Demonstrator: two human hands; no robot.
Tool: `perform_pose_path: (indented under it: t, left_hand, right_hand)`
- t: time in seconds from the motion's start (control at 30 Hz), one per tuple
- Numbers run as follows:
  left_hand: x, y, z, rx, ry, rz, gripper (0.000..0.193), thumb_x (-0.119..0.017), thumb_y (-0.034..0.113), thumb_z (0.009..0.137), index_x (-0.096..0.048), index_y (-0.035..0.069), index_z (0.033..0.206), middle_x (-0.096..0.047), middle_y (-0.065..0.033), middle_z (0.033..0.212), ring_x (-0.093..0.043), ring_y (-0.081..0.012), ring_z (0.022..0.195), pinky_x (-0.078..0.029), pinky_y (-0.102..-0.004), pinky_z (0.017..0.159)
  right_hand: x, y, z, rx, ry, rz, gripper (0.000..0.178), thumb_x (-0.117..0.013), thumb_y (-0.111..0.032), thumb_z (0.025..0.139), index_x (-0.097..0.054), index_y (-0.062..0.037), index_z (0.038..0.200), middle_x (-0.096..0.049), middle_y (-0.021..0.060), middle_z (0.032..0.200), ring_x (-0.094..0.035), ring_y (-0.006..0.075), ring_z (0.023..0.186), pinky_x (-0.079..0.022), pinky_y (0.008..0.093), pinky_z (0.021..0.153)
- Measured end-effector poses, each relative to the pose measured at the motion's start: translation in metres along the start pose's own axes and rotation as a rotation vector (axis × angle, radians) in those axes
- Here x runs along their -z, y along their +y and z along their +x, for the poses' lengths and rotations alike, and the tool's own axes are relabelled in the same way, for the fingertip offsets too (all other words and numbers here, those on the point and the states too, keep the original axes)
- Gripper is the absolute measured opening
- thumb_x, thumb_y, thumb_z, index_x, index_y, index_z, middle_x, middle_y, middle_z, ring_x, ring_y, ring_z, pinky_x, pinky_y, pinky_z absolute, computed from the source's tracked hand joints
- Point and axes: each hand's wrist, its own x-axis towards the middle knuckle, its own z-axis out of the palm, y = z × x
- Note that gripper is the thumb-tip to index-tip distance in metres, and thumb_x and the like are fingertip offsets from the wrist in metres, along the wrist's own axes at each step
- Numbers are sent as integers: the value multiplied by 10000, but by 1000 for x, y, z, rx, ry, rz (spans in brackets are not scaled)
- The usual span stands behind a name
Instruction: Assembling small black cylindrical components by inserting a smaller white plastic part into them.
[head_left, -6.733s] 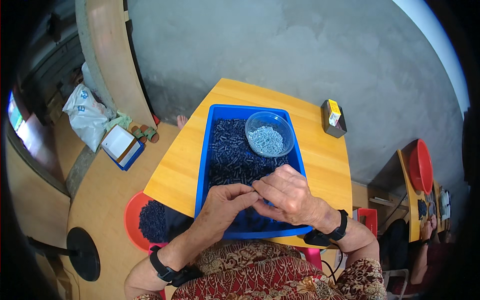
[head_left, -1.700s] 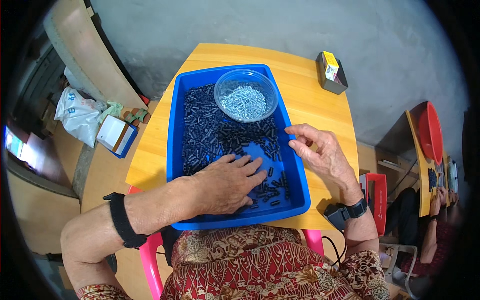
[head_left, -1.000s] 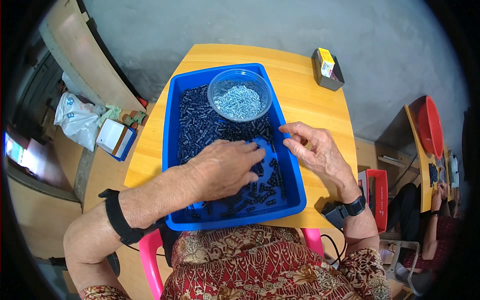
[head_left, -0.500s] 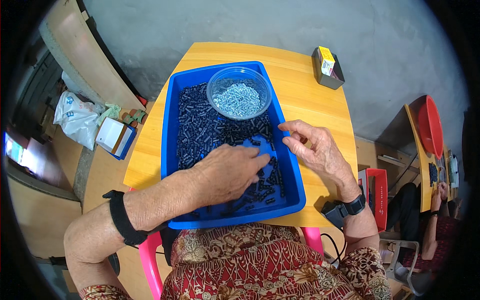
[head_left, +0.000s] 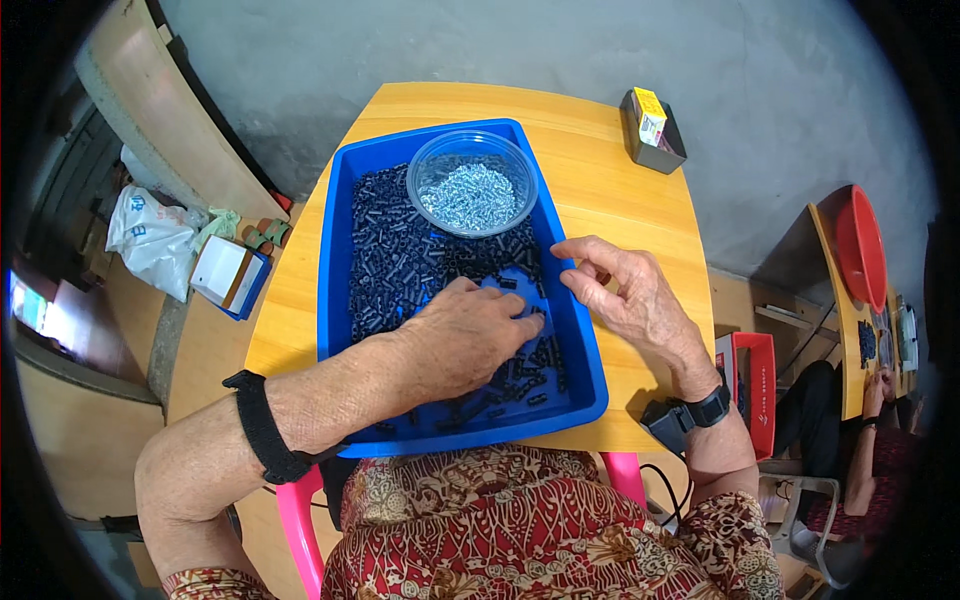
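Observation:
A blue plastic tray (head_left: 336, 250) sits on a small yellow wooden table (head_left: 610, 190). Several small black cylindrical parts (head_left: 400, 260) fill it. A clear round bowl (head_left: 472, 183) of small silver screws stands at its far end. My left hand (head_left: 468, 338) lies palm down inside the tray, fingers curled over the black parts. My right hand (head_left: 625, 295) rests on the tray's right rim, thumb and forefinger nearly pinched; whether something is between them I cannot tell.
A small dark box (head_left: 653, 128) with a yellow packet stands at the table's far right corner. On the floor at left lie a white plastic bag (head_left: 150, 238) and a white box (head_left: 228, 276). Another person sits at a second table with a red basin (head_left: 862, 245) at right.
My left hand has slid right and toward me across the black parts. My right hand has stayed at the right rim, its fingers closing a little.

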Motion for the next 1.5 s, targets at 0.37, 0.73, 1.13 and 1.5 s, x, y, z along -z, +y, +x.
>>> perform_pose_path:
  t: [0.37, 0.73, 1.13, 1.5]
  left_hand:
    - [13, -3, -18, 132, -101, -107, 419, -672, 161, 897, -562, 44, 1283, -611, -150, 1139, -640, -334, 1067, -496, -445, 898]
    - [28, 2, -59, 381, -143, -310, 417, -732, 115, 853, -607, 45, 1245, -590, -171, 1117, -617, -375, 1038, -517, -457, 883]
    - [23, -7, -55, 379, 63, -411, 425, -716, 126, 879, -597, 38, 1277, -626, -171, 1144, -634, -368, 1073, -532, -445, 886]
    - [12, 8, -31, 184, -49, -467, 459, -732, 172, 864, -585, 62, 1285, -578, -183, 1088, -612, -381, 1014, -502, -464, 874]
  right_hand:
    - [-1, 2, 0, 9, 2, -14, 258, -665, -181, 926, -654, -23, 1129, -510, 101, 624, -513, 212, 565, -451, 365, 578]
    - [-3, 1, 1, -2, 1, 13, 262, -661, -184, 939, -652, -21, 1144, -512, 73, 645, -498, 167, 581, -449, 338, 584]
    - [-4, 0, -1, -10, 7, 29, 266, -652, -167, 945, -650, -23, 1169, -486, 33, 672, -486, 118, 596, -440, 294, 575]
    - [-4, -1, 0, 29, 9, 1, 264, -650, -155, 947, -646, -25, 1177, -482, 35, 663, -489, 127, 593, -447, 298, 581]
